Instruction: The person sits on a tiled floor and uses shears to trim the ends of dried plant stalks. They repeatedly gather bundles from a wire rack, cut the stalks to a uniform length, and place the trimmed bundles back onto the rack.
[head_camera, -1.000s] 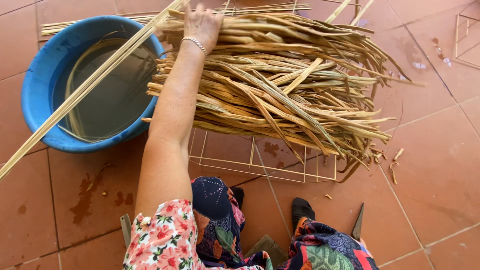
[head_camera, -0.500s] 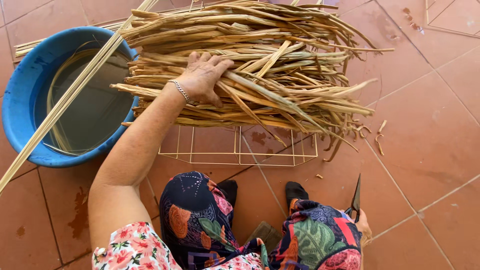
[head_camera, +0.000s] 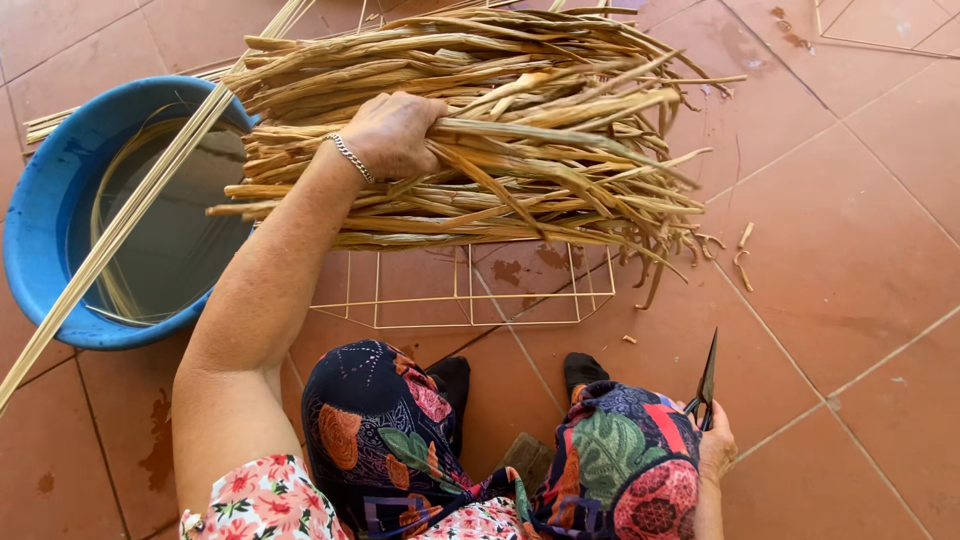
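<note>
Left hand (head_camera: 392, 135) clamps down on the dried reed bundle (head_camera: 480, 130), fingers curled into the stalks, far side above the wire frame (head_camera: 460, 290). Right hand (head_camera: 716, 450), near right, grips dark scissors (head_camera: 706, 380), blades seemingly closed. Blue basin (head_camera: 60, 200) sits left.

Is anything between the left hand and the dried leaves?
Nothing visible: the left hand already rests on the leaf bundle, fingers closing on some stalks. The right hand, holding scissors, is apart by the knee.
</note>
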